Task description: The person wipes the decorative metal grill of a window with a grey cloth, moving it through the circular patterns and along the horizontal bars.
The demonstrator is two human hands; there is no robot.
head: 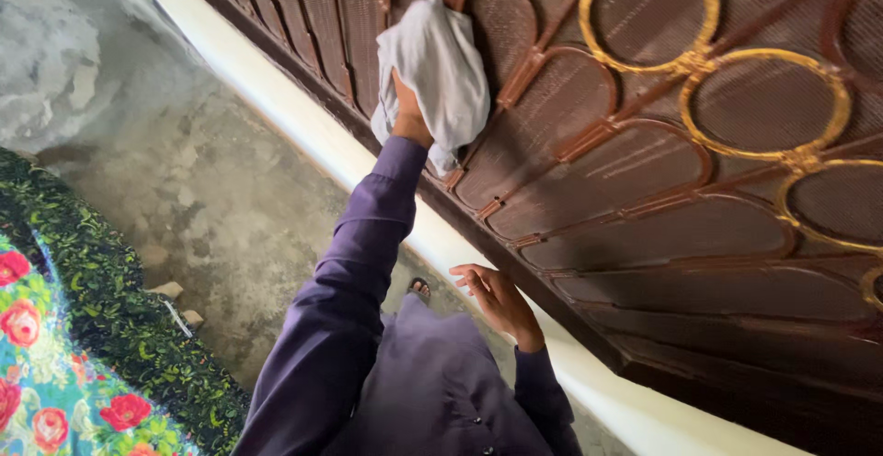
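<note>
My left hand point(407, 111) is stretched out in a purple sleeve and grips a white cloth point(440, 70). It presses the cloth against a brown metal mesh door point(644, 171) with curved bars and gold rings. My right hand point(495, 298) hovers lower down, fingers apart and holding nothing, just beside the white ledge point(441, 235) under the door.
A rough grey concrete floor point(212, 180) spreads to the left of the ledge. My sandalled foot point(419, 286) stands on it near the ledge. A floral fabric with red flowers and green leaves point(74, 364) fills the lower left corner.
</note>
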